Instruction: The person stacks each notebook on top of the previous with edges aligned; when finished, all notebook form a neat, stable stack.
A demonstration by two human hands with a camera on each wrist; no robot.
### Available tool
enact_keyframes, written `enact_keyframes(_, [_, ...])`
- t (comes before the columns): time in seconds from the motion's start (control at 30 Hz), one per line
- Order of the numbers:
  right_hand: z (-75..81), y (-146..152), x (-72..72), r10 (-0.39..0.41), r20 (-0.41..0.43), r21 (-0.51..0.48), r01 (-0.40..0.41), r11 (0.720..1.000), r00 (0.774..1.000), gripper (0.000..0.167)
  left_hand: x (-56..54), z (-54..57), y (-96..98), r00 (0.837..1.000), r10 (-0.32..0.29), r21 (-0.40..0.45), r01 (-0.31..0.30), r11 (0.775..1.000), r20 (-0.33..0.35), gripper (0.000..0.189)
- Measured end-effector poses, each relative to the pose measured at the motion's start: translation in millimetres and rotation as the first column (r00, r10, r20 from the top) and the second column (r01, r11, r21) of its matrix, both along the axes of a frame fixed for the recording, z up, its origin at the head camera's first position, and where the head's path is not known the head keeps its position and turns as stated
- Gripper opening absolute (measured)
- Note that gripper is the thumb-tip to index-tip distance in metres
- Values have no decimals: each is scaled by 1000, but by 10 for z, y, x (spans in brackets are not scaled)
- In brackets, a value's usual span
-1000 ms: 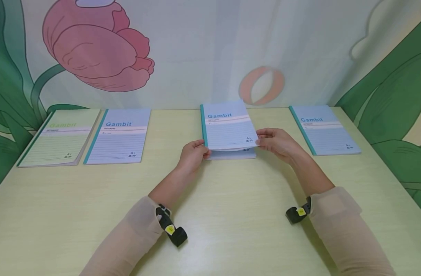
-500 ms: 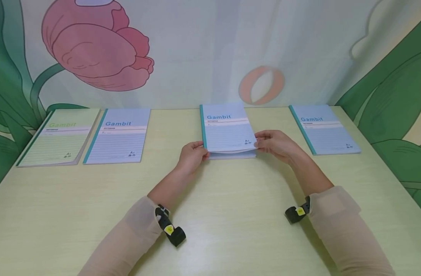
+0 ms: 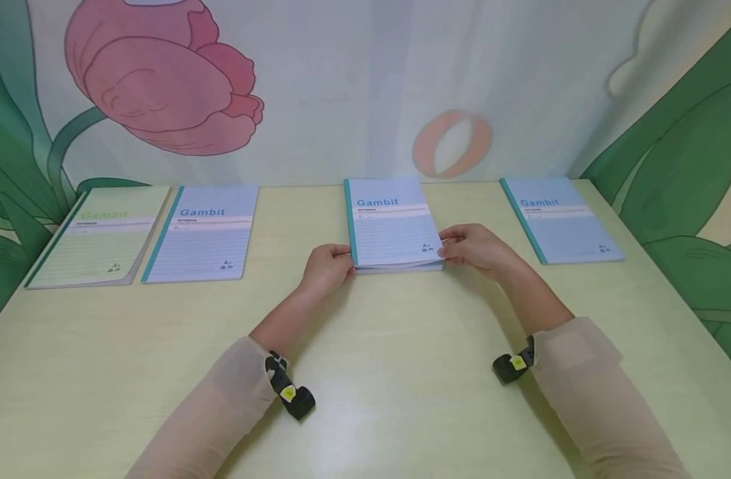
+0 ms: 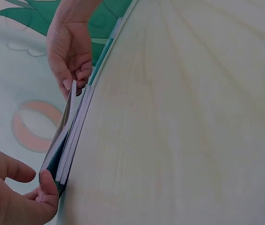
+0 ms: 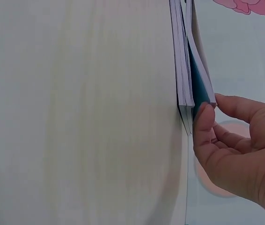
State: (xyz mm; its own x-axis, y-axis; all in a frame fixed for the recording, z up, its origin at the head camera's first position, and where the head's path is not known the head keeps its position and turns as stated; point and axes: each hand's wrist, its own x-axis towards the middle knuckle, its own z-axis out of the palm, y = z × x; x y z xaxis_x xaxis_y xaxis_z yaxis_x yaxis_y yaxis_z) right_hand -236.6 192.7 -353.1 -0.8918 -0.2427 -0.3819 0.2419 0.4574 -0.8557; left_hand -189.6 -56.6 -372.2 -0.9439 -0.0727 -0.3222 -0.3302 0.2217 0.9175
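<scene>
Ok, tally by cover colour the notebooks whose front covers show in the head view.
Green notebook: 1
Blue notebooks: 3
Total: 4, leaving out whatever lies beneath the middle blue one

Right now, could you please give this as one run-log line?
left grip: holds top notebook; right grip: holds same; pose: near edge raised above pile; table: other notebooks both sides

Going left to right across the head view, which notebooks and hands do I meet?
Green notebook, left blue notebook, left hand, held blue notebook, right hand, right blue notebook.
</scene>
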Motion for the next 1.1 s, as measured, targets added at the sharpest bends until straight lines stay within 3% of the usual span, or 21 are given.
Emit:
enact_keyframes(0.17, [3, -34, -13, 19, -28, 83, -17, 996, 999, 43, 2, 24, -9, 1000, -11, -50, 11, 999, 7, 37])
enact_keyframes(0.5, [-17, -68, -5, 58, -68, 161, -46, 986, 996, 41, 12, 14, -2, 999, -34, -126, 34, 991, 0, 40])
enact_keyframes(0.9, [-25, -51, -10, 82, -70, 156, -70, 985, 994, 41, -22, -19, -5, 997, -78, -211, 71, 975, -24, 43])
enact_keyframes(1.1, [-13, -59, 1, 88, -63, 175, -75, 982, 994, 41, 8, 41, -17, 991, -132, -222, 126, 967, -13, 42])
